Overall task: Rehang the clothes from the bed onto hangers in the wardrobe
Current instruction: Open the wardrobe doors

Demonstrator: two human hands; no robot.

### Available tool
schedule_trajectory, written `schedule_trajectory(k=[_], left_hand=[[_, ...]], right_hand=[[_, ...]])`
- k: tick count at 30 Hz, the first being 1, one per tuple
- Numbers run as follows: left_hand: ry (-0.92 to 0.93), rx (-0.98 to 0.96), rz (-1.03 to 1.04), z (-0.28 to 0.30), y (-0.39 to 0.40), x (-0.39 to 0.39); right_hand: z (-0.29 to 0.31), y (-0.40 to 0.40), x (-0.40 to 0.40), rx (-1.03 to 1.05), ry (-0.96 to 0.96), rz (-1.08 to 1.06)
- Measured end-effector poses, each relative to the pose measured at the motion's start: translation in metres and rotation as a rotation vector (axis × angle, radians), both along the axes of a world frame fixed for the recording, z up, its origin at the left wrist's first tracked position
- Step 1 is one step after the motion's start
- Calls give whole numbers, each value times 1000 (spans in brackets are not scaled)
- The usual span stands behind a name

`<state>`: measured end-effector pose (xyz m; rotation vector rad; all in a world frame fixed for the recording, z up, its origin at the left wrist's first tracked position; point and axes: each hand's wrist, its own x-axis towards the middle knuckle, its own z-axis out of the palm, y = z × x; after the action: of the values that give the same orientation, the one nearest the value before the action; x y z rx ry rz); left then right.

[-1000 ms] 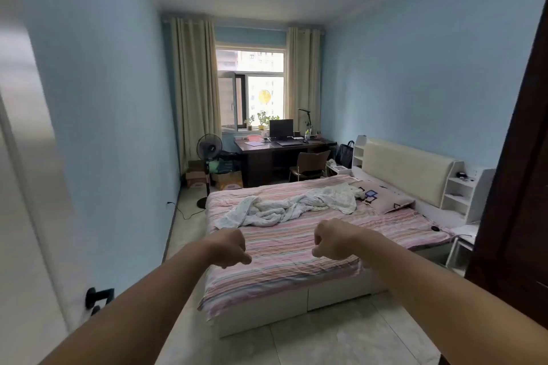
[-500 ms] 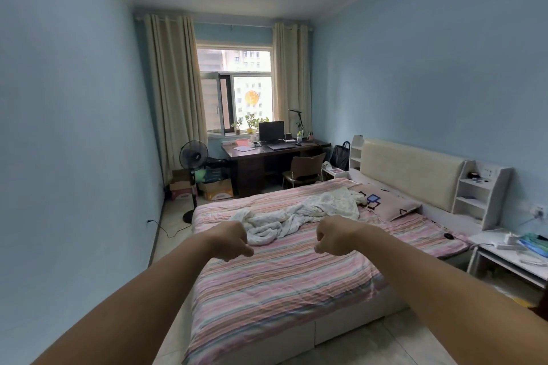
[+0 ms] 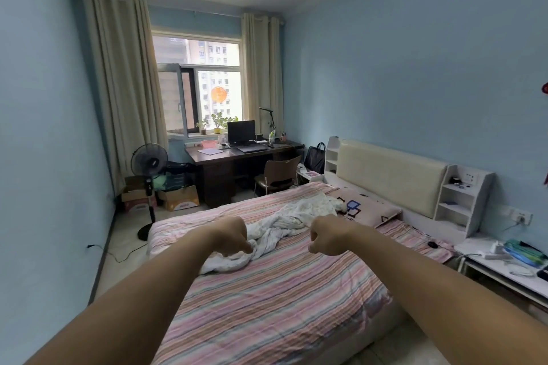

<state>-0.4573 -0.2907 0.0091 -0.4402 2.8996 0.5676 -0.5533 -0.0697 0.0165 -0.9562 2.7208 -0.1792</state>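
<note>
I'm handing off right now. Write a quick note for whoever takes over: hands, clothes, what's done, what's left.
Left hand: fingers curled, no grip on anything. Right hand: same.
White clothes lie crumpled on the striped bed, near the pillow.
Done: nothing picked up yet.
Left: pick up the clothes and hang them; wardrobe and hangers are out of view.

Both arms reach forward, bare forearms converging, wrists bent downward. Left hand [image 3: 234, 235] and right hand [image 3: 326, 236] level with each other, apart, fingers curled under into loose fists. Neither appears to hold anything.
</note>
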Motion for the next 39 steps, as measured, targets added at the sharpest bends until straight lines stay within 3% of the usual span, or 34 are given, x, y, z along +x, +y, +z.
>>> schedule_trajectory(k=[8, 15, 28, 33, 39], left_hand=[[6, -20, -194, 17, -64, -152], [2, -40, -385, 23, -56, -274], [-26, -41, -659, -7, 91, -504], [91, -54, -775, 1, 167, -581], [17, -116, -892, -13, 240, -668]], right_hand=[[5, -64, -116, 0, 2, -163], [10, -70, -191, 7, 16, -307], [-10, 63, -351, 96, 44, -587], [-6, 133, -418, 48, 86, -694], [-11, 202, -476, 45, 62, -783]])
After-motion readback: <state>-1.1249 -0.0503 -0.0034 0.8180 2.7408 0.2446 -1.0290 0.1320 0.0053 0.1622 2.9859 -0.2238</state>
